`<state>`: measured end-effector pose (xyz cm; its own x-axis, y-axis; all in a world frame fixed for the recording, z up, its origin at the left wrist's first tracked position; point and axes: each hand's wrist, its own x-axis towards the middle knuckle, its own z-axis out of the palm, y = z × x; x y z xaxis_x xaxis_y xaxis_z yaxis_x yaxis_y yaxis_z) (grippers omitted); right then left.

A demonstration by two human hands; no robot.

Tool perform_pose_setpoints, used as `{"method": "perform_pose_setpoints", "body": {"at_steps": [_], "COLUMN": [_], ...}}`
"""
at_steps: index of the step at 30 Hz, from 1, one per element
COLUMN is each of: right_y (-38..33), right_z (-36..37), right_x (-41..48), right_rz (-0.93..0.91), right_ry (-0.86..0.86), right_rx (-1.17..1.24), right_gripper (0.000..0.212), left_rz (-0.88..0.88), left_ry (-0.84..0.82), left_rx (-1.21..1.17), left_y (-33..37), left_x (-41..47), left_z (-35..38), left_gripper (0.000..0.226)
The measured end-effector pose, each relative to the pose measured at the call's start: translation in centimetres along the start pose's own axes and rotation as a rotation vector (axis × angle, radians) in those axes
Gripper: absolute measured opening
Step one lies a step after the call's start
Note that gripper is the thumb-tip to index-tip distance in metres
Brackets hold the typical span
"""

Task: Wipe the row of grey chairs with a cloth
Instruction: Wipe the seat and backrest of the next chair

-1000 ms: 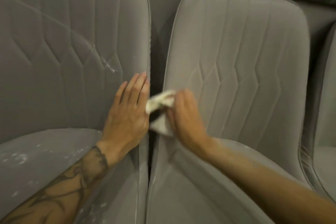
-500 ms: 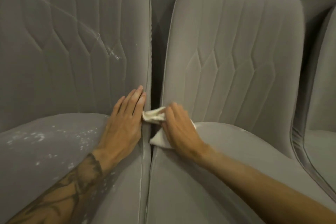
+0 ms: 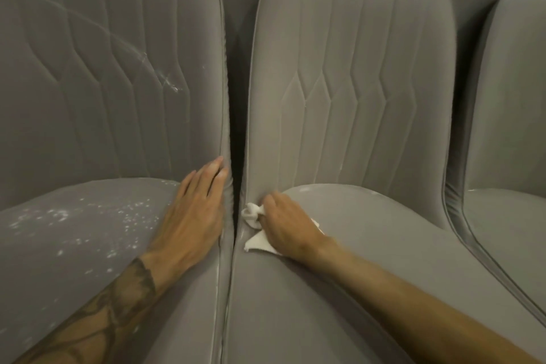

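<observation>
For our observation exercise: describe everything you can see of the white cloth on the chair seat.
The white cloth looks like thin, soft fabric, crumpled. The right hand grips it and covers its middle; a bunched end sticks out toward the gap, a flatter pointed corner shows below, and a sliver shows beyond the hand. It lies pressed on the seat of the middle grey chair, at its left edge near the backrest, beside the narrow gap to the left grey chair.

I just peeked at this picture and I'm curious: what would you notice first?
The white cloth bunched in the right hand, down at the middle chair's left edge. Then white specks dot the seat of the left chair, where the left hand lies flat.
</observation>
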<state>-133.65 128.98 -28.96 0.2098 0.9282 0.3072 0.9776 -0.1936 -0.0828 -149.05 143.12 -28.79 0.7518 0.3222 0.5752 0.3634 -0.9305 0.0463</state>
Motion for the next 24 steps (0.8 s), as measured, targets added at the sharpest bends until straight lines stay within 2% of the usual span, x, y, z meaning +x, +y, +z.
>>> {"method": "perform_pose_setpoints", "body": {"at_steps": [1, 3, 5, 6, 8, 10, 13, 14, 16, 18, 20, 24], "right_y": [0.2, -0.6, -1.3, -0.8, 1.8, 5.9, 12.0, 13.2, 14.4, 14.8, 15.2, 16.6], "right_z": [0.1, 0.3, 0.2, 0.0, -1.0, -2.3, -4.2, -4.6, -4.8, -4.5, -4.2, -3.2], "right_x": [-0.1, -1.8, -4.0, -4.6, -5.1, -6.5, -10.1, -11.2, -12.5, -13.0, -12.2, -7.4], "right_rz": [0.016, -0.070, -0.138, -0.114, 0.066, 0.343, 0.717, 0.795, 0.815, 0.796, 0.880, 0.947], "right_ry": [-0.014, -0.038, -0.109, -0.125, -0.043, 0.042, 0.015, 0.063, 0.139, 0.092, 0.043, 0.064], "right_rx": [0.021, 0.111, 0.207, 0.219, 0.183, 0.083, -0.247, -0.313, -0.371, -0.398, -0.351, -0.284], "right_gripper": [0.020, 0.020, 0.021, 0.021, 0.021, 0.027, 0.027, 0.022, 0.022, 0.038, 0.053, 0.040], "left_rz": [0.004, 0.005, -0.019, -0.040, -0.053, -0.023, 0.000, -0.003, -0.009, 0.001, 0.004, 0.005], "left_ry": [-0.004, -0.001, 0.015, 0.026, 0.049, 0.060, 0.065, 0.063, 0.057, 0.051, 0.043, 0.021], "left_rx": [0.003, 0.014, 0.010, 0.003, -0.014, -0.002, -0.010, -0.017, -0.026, -0.022, -0.023, -0.049], "left_y": [-0.1, -0.1, 0.4, 0.8, 1.5, 1.9, 2.0, 2.1, 2.3, 2.5, 2.6, 2.5], "left_x": [-0.2, -0.5, -0.4, -0.3, 0.0, 0.3, 0.8, 1.0, 1.3, 1.4, 1.3, 1.0], "left_z": [0.1, 0.5, 1.0, 1.3, 1.6, 1.8, 2.4, 2.6, 3.1, 3.6, 3.8, 3.6], "left_gripper": [0.067, 0.063, 0.050, 0.046, 0.051, 0.054, 0.053, 0.052, 0.052, 0.052, 0.052, 0.052]}}
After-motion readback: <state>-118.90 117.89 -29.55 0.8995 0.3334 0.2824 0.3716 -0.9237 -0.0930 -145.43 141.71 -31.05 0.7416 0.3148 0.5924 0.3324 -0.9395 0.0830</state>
